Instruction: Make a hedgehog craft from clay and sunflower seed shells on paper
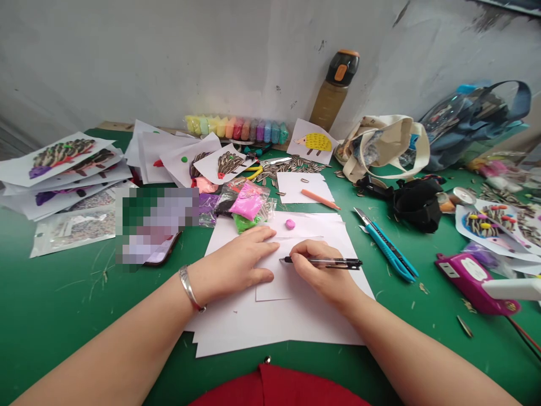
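My right hand [323, 270] is closed round a black pen [325, 261], its tip touching a small white paper sheet [274, 282]. That sheet lies on a stack of larger white sheets [270, 321] on the green table. My left hand [234, 262] lies flat on the small sheet, fingers stretched out and pressing it down. A silver bracelet [189, 288] circles my left wrist. Just beyond the hands sits a small pink clay ball [289, 224].
Bags of coloured clay [247, 206], an orange pencil [320, 199], sunflower seeds [291, 166], a teal utility knife [386, 244], a pink glue gun [475, 276], a phone [163, 254], seed-picture sheets [63, 163], a clay pack row [236, 128], a bottle [333, 90] and bags [384, 144] crowd the table.
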`<state>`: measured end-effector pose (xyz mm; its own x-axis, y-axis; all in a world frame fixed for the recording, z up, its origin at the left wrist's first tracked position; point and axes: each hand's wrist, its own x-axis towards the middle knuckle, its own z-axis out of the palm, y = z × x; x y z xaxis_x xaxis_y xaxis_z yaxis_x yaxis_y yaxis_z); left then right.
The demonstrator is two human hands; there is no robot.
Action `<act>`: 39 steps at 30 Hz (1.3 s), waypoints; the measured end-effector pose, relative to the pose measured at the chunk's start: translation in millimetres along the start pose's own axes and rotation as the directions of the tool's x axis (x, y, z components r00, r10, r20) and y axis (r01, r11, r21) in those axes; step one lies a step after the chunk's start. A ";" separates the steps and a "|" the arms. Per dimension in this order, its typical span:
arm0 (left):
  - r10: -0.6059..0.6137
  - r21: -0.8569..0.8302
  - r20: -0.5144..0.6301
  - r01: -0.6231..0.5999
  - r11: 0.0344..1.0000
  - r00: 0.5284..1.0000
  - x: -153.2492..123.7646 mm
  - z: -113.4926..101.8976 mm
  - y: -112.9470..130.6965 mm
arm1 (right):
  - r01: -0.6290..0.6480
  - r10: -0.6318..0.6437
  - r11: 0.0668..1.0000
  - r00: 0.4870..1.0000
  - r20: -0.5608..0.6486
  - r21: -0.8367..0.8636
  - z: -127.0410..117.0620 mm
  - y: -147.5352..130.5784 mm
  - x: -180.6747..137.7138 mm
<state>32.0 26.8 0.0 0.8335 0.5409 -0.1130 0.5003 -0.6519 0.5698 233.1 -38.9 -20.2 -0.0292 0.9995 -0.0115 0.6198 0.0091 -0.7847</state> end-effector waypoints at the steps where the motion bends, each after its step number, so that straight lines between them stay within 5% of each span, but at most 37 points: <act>1: 0.002 -0.004 -0.001 -0.002 1.000 1.000 -0.1 0.3 -0.4 | 0.003 -0.003 1.000 1.000 -0.005 -0.001 0.0 -0.1 0.0; 39: -0.031 0.004 0.015 0.031 1.000 0.999 0.4 3.5 -3.7 | -0.169 0.160 0.985 0.959 -0.236 -0.017 -22.2 15.2 2.3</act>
<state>31.3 27.6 -5.0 0.8211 0.5526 -0.1429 0.5266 -0.6371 0.5629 259.8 -35.8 -18.5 0.2563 0.9666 0.0093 0.6294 -0.1596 -0.7605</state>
